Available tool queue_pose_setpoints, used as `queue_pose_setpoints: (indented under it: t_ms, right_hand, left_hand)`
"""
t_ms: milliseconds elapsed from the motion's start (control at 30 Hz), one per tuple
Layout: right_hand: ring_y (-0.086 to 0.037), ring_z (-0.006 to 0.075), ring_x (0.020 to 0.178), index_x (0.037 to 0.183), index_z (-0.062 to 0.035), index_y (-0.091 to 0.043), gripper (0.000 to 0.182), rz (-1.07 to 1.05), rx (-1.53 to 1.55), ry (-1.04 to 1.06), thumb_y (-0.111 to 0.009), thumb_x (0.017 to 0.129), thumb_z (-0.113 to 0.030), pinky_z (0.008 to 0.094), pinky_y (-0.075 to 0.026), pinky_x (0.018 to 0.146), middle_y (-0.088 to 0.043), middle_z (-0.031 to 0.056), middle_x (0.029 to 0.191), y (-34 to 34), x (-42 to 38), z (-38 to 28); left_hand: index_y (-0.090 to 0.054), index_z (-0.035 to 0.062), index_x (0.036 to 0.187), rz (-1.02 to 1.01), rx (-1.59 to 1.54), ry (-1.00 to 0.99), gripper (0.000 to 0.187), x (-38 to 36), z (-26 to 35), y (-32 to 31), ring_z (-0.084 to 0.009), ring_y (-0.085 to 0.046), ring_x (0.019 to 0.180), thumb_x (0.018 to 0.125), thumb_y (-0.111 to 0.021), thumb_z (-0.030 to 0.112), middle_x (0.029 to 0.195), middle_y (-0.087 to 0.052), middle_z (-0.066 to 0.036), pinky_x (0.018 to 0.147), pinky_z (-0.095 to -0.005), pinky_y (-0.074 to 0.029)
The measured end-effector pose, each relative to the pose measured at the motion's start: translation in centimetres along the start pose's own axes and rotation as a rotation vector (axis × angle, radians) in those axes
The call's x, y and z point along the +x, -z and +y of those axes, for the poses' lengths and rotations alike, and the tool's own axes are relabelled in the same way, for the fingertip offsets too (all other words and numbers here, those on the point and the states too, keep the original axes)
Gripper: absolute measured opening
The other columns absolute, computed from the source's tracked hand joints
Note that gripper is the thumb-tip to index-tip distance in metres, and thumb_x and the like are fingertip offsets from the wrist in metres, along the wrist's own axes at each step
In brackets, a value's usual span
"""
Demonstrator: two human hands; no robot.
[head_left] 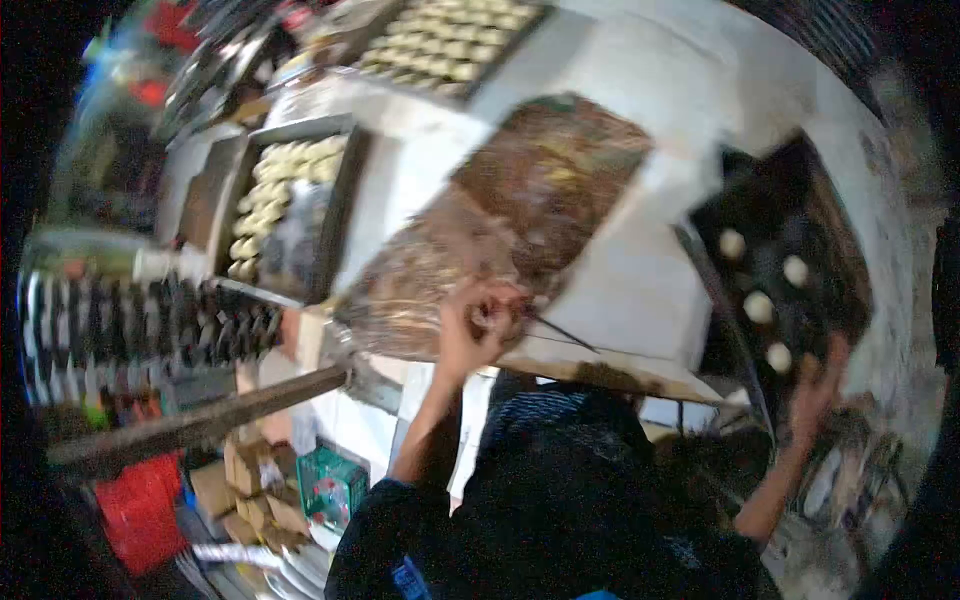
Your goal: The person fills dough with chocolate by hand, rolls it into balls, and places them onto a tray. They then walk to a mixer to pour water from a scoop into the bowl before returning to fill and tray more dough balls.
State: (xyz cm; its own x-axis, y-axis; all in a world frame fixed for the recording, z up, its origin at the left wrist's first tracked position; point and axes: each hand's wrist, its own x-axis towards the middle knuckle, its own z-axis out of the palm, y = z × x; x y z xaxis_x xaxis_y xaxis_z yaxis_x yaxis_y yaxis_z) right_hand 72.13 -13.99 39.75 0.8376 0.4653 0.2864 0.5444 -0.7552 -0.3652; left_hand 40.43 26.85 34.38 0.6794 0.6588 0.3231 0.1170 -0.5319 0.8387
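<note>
My left hand (478,325) is curled over the near part of a worn brown board (570,180). From its fingers a thin dark stick-like tool (565,333) points to the right; blur hides its exact kind. At the right, my right hand (822,385) reaches to the near end of a black tray (800,190), its fingers apart. Several pale dough balls (758,307) lie spaced out inside that tray, close to the fingertips. I cannot make out whether the fingers touch the tray's rim.
Two more trays full of pale dough pieces, a left tray (345,205) and a far tray (500,65), stand on the white table (640,60). Below left are a wooden beam (200,425), a green basket (330,485), a red item (145,510) and cardboard pieces (245,470).
</note>
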Motion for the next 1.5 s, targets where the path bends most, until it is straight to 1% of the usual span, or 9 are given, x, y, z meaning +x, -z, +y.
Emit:
queue_pose_setpoints:
  t_ms: [33, 167, 367, 567, 700, 967, 1167, 1333, 1500]
  right_hand:
    - [-0.043, 0.0299, 0.125, 0.135, -0.0029, -0.042, 0.052, 0.156, 0.042, -0.037, -0.047, 0.096, -0.036, 0.0421, -0.031, 0.106, -0.042, 0.0149, 0.139, 0.9, 0.1, -0.8]
    - [-0.054, 0.0282, 0.109, 0.119, -0.0004, -0.055, 0.033, 0.418, 0.132, -0.001, -0.049, 0.097, -0.025, 0.0385, -0.044, 0.094, -0.055, 0.0147, 0.121, 1.0, -1.8, -4.7]
    - [-0.056, 0.0254, 0.103, 0.105, 0.0024, -0.062, 0.025, 0.25, -0.119, 0.251, -0.053, 0.095, -0.019, 0.0398, -0.048, 0.083, -0.056, 0.0149, 0.113, 0.2, -3.1, -14.2]
    - [-0.058, 0.0263, 0.087, 0.093, 0.0041, -0.062, 0.021, 0.241, 0.059, 0.309, -0.053, 0.094, -0.014, 0.0395, -0.048, 0.077, -0.058, 0.014, 0.1, 0.8, -1.0, -19.2]
    - [-0.059, 0.0289, 0.091, 0.092, 0.0008, -0.062, 0.013, 0.122, 0.302, 0.261, -0.058, 0.085, -0.009, 0.0386, -0.046, 0.082, -0.061, 0.0148, 0.093, -1.9, -1.2, -21.8]
    - [-0.061, 0.0193, 0.098, 0.111, 0.0037, -0.06, 0.032, -0.815, 1.228, 0.005, -0.063, 0.088, -0.019, 0.034, -0.052, 0.083, -0.065, 0.0126, 0.104, -8.2, -1.1, -28.5]
    - [-0.06, 0.0288, 0.104, 0.112, -0.0049, -0.061, 0.045, -0.379, 1.186, 0.799, -0.079, 0.072, -0.013, 0.038, -0.048, 0.09, -0.057, 0.0173, 0.12, -4.5, -0.5, -26.9]
    - [-0.065, 0.0266, 0.091, 0.111, 0.0023, -0.059, 0.038, -0.195, 1.202, 0.561, -0.061, 0.088, -0.028, 0.0335, -0.05, 0.08, -0.063, 0.0168, 0.102, -3.3, -4.3, -26.8]
    - [-0.063, 0.0282, 0.063, 0.102, -0.0007, -0.063, 0.021, 0.008, 1.239, 0.615, -0.055, 0.09, -0.015, 0.0362, -0.047, 0.056, -0.062, 0.0145, 0.074, -5.4, -10.6, -31.2]
  left_hand:
    - [-0.065, 0.0054, 0.094, 0.174, 0.142, -0.221, 0.019, 1.6, -3.1, 4.6, -0.012, -0.049, 0.06, 0.076, -0.071, 0.006, 0.074, -0.057, -0.004, 0.056, -0.0245, -0.038]
    - [-0.068, 0.0038, 0.1, 0.521, 0.527, 0.403, 0.033, 7.2, -14.3, 22.1, -0.0234, -0.066, 0.073, 0.084, -0.064, 0.032, 0.081, -0.068, -0.015, 0.064, -0.0341, -0.049]
    - [-0.072, 0.0037, 0.08, -0.142, 0.534, 0.859, 0.073, 15.8, -36.1, 29.2, -0.0296, -0.066, 0.067, 0.078, -0.047, 0.072, 0.066, -0.066, -0.013, 0.063, -0.0409, -0.049]
    - [-0.068, 0.0017, 0.088, -0.017, 0.503, 0.68, 0.056, 16.2, -24.6, 27.0, -0.0423, -0.062, 0.081, 0.085, -0.047, 0.054, 0.09, -0.064, -0.025, 0.075, -0.0457, -0.047]
    - [-0.055, -0.0026, 0.092, 0.616, 0.409, 0.089, 0.021, 10.2, -10.6, 20.5, -0.0338, -0.062, 0.071, 0.084, -0.061, 0.015, 0.071, -0.06, -0.021, 0.067, -0.0366, -0.048]
    - [-0.021, 0.0017, 0.144, -0.225, -0.114, -0.015, 0.094, 1.0, 10.7, 0.0, -0.0314, -0.044, 0.126, 0.07, -0.078, 0.01, 0.132, -0.047, -0.022, 0.096, -0.0371, -0.042]
    - [-0.042, -0.0028, 0.135, -0.094, -0.645, 0.181, 0.056, -2.4, 13.2, -2.0, -0.0204, -0.049, 0.114, 0.086, -0.065, 0.011, 0.12, -0.052, -0.012, 0.093, -0.0328, -0.042]
    - [-0.061, -0.0012, 0.116, 0.182, -0.095, -0.058, 0.03, -6.2, 16.3, -3.6, -0.0192, -0.053, 0.088, 0.088, -0.059, 0.009, 0.097, -0.057, -0.012, 0.078, -0.0264, -0.041]
    - [-0.037, -0.0046, 0.134, 0.139, -0.35, -0.118, 0.061, -9.9, 16.3, -1.2, -0.0358, -0.031, 0.131, 0.092, -0.048, 0.038, 0.142, -0.028, -0.027, 0.104, -0.0453, -0.028]
